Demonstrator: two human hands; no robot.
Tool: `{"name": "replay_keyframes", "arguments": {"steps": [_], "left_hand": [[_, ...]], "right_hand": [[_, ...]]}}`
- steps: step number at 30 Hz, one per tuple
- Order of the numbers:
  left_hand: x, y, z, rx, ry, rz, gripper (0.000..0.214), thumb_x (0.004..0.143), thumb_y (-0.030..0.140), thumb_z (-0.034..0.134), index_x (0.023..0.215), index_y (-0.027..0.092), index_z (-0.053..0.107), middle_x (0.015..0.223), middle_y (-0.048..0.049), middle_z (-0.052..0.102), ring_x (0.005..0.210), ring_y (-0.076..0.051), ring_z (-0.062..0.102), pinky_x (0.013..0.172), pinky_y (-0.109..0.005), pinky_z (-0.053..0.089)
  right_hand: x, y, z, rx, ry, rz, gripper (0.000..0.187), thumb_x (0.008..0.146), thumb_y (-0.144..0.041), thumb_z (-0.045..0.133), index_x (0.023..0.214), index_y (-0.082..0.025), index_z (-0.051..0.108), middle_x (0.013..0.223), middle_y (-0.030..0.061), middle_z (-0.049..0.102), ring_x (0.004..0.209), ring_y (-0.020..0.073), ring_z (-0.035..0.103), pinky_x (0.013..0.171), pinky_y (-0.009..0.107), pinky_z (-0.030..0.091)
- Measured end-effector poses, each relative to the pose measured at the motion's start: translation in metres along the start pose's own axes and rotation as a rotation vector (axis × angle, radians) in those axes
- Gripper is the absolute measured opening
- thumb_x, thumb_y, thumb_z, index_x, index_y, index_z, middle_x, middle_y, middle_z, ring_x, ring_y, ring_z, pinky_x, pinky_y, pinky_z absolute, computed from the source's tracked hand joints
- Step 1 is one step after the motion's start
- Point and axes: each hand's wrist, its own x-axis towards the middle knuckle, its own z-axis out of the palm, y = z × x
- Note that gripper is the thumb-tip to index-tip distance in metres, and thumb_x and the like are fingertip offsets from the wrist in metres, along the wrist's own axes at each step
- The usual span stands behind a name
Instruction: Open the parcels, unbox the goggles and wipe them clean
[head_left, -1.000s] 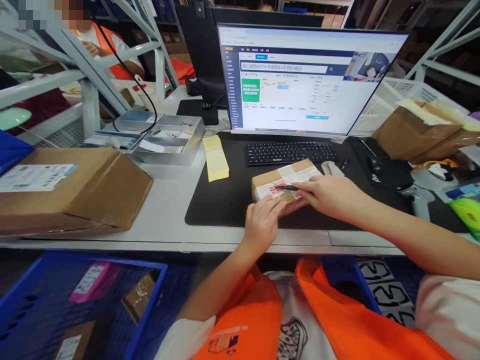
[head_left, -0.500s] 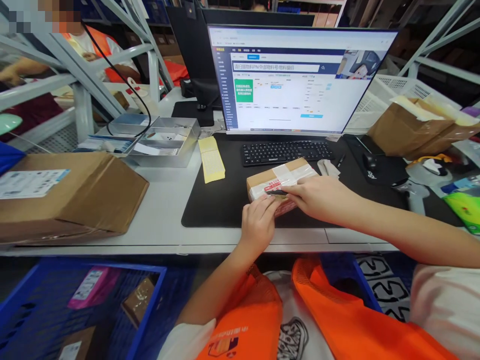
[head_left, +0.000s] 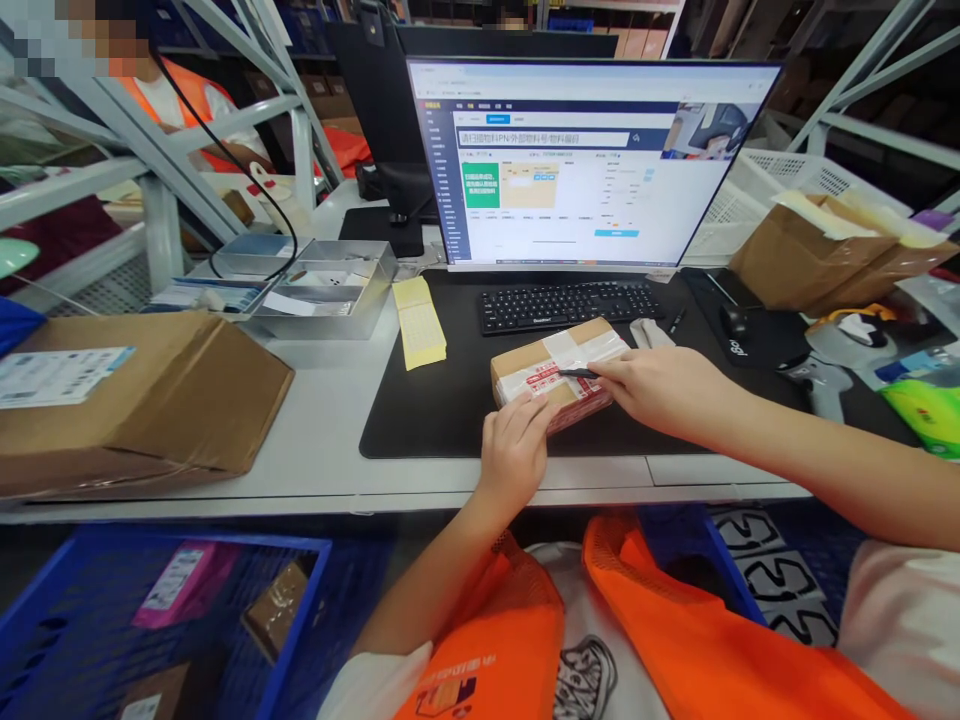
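A small cardboard box (head_left: 521, 356), crossed by white tape with red print, lies slightly turned on the black desk mat (head_left: 442, 420). My left hand (head_left: 516, 445) grips its near left edge, fingers bent over the top. In my right hand (head_left: 656, 385) is a slim black box cutter (head_left: 577, 373), pinched between thumb and fingers. Its tip is over the taped top of the box; the blade is too small to make out. Behind the box is a black keyboard (head_left: 566, 307).
A monitor (head_left: 555, 235) stands at the back. On the left are a large carton (head_left: 202, 400), a grey divided tray (head_left: 367, 300) and a yellow pad (head_left: 421, 325). To the right lie a mouse (head_left: 733, 320) and a scanner (head_left: 821, 385). Below the desk sits a blue crate (head_left: 300, 620).
My right hand has drawn the box cutter a little to the right along the taped top. My left hand stays on the box. A tan highlighted panel has appeared on the screen.
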Motion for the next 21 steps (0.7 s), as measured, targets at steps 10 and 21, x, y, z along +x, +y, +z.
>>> {"name": "replay_keyframes", "arguments": {"steps": [10, 21], "left_hand": [[0.002, -0.001, -0.001, 0.035, -0.035, -0.001, 0.034, 0.097, 0.01, 0.052, 0.123, 0.023, 0.069, 0.121, -0.0089, 0.075, 0.124, -0.025, 0.066, 0.098, -0.04, 0.05], [0.032, 0.006, -0.023, 0.094, -0.144, 0.024, 0.017, 0.097, 0.027, 0.061, 0.107, 0.021, 0.072, 0.108, -0.0079, 0.078, 0.102, -0.026, 0.069, 0.086, -0.043, 0.04]], "right_hand": [[-0.011, 0.04, 0.013, -0.066, -0.017, 0.161, 0.047, 0.103, -0.04, 0.039, 0.134, -0.025, 0.071, 0.089, 0.0142, 0.077, 0.07, 0.0285, 0.071, 0.055, 0.033, 0.038], [-0.042, 0.152, 0.074, 0.187, 0.102, 0.517, 0.048, 0.099, -0.04, 0.05, 0.116, -0.007, 0.08, 0.1, 0.0276, 0.075, 0.091, 0.0332, 0.071, 0.07, 0.044, 0.037]]}}
